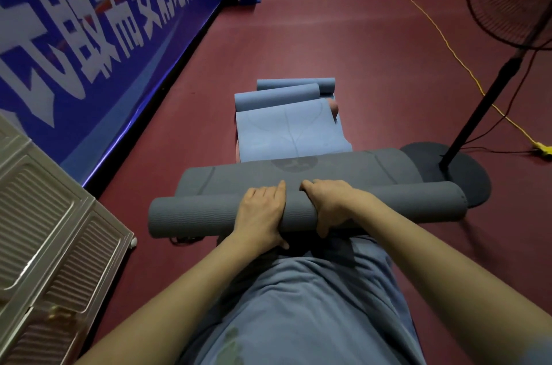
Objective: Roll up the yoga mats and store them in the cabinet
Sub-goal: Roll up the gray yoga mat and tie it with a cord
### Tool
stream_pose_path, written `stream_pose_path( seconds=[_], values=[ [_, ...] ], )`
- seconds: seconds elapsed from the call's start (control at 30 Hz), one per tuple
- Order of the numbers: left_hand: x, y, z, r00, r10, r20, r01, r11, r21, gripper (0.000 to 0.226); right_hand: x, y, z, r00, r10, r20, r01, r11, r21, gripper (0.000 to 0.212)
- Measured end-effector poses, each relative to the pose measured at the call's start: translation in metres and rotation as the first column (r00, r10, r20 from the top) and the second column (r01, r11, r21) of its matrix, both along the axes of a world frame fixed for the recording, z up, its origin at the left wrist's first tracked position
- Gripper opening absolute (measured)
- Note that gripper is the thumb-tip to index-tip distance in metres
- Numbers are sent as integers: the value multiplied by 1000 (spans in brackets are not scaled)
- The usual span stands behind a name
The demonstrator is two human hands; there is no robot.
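**Rolling the grey mat, abt halfway done**

Rolling is the step in hand: you've got both hands on the grey mat (307, 209), its rolled part lying crosswise on the red floor (373, 72) right in front of your knees. Left hand (260, 212) sits over the top of the roll, fingers curled down the far side, thumb tucked under the near edge. Right hand (334, 205) is just beside it, clamped the same way, fingers wrapped over the top, thumb underneath. Both grip near the middle; the roll's ends stick out free to either side.

The unrolled stretch of that mat runs on ahead, touching the roll. Beyond it lies a light blue mat (291, 134), partly flat w/ its far end curled, plus another blue roll (295, 84) behind. A bit of pink shows at its edges, can't tell what.

Next move, imo: push the roll fwd w/ even pressure from both hands so it doesn't cone toward one end. The right end sits close to the fan base (466, 182), so watch for a snag there. The cabinet (53, 230) stands at your left, near enough for storing once the roll's tight.
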State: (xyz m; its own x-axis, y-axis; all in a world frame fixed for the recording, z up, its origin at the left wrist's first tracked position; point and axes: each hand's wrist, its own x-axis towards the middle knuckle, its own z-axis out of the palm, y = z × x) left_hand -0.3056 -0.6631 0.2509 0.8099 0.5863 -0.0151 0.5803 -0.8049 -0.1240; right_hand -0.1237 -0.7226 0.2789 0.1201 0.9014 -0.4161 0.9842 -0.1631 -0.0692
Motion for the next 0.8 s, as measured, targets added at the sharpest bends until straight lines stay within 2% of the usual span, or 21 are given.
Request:
stream_pose_path(
  seconds=[0.07,0.17,0.23,0.33,0.43,0.53,0.63,0.8],
  values=[
    [4,4,-2,1000,-5,22,6,1000,-7,121,1,-2,-5,1000,-2,3,2,999,40,97],
    [12,18,3,999,-42,24,42,999,-30,74,1,-1,-8,1000,-10,10,9,994,112,89],
    [19,29,13,998,-55,-39,52,996,-72,64,0,-4,-10,999,9,44,-17,981,195,86],
    [31,46,31,986,-43,-159,9,979,-206,67,-5,-10,-19,992,9,125,-52,936,348,78],
    [46,65,47,970,-42,-240,-57,918,-392,68,-8,-12,-31,988,-35,148,-40,878,477,70],
    [56,75,54,963,-49,-264,-92,862,-499,70,-5,-14,-43,982,-56,180,-57,822,567,78],
    [57,75,49,971,-50,-235,-76,864,-498,72,-4,-11,-51,971,-94,221,-65,785,617,75],
    [39,69,28,994,-46,-96,14,953,-302,94,-5,-1,-43,974,-84,211,-44,842,538,71]
  ],
)
